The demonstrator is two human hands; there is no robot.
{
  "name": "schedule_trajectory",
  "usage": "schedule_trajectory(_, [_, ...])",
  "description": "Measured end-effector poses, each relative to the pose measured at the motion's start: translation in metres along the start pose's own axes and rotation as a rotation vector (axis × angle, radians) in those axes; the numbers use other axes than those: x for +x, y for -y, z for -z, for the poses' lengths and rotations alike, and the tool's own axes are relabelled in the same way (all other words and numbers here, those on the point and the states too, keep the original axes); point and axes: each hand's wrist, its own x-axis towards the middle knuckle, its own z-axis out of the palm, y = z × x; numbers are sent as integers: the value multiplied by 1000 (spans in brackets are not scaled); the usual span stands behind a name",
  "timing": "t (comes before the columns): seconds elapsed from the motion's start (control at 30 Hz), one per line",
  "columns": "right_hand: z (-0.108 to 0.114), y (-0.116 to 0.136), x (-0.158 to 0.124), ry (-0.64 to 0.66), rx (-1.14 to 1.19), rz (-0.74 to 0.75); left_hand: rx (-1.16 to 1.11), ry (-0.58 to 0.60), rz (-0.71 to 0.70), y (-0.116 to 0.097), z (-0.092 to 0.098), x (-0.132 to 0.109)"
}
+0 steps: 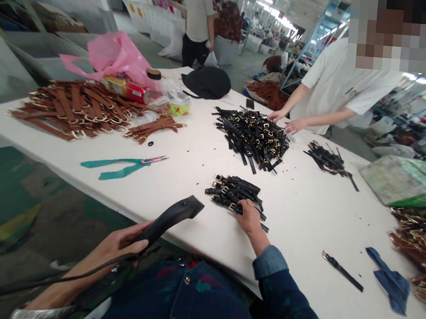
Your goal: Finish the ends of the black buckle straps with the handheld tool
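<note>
My left hand (131, 241) is wrapped around a black corded hand tool (173, 218) with a curved body and a wide, flattened end. Its cable runs back along my forearm, and the tool is held just off the table's near edge. My right hand (250, 216) reaches onto a small bunch of black buckled straps (233, 186), with fingers closed on one black strap (235, 208) at the near side. That strap's gold buckle shows beside my fingertips. Farther back lies a larger heap of black straps (253, 135). One single black strap (344, 272) rests apart at the right.
Teal-handled snips (124, 166) lie left of the strap bunch on the white table (175, 176). Brown straps (80, 107), a pink bag (120, 56) and a black cap (207, 83) sit behind. A co-worker's hands (288, 121) touch the large heap. Blue cloth (389, 281) lies at right.
</note>
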Motion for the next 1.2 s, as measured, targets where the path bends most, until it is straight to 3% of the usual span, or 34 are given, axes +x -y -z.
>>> schedule_trajectory(0.13, [4,-1,8,-74,30,-48,-13,7,-36,-3,-6,6])
schedule_trajectory(0.27, [0,5,-12,-146,225,-48,24,11,-40,-6,-9,9])
schedule_trajectory(0.43, [-22,21,-45,-91,395,-55,91,96,-63,-8,-6,13])
schedule_trajectory(0.6, [-44,38,-62,-94,370,-4,108,145,-83,-19,-11,20])
schedule_trajectory(0.73, [-55,41,-69,-203,342,8,147,202,-67,-33,-19,22])
schedule_trajectory(0.9, [-63,33,-74,-285,467,18,245,260,-132,-45,-33,25])
schedule_trajectory(1.2, [-61,30,-77,-306,614,-19,526,303,-153,-47,-60,39])
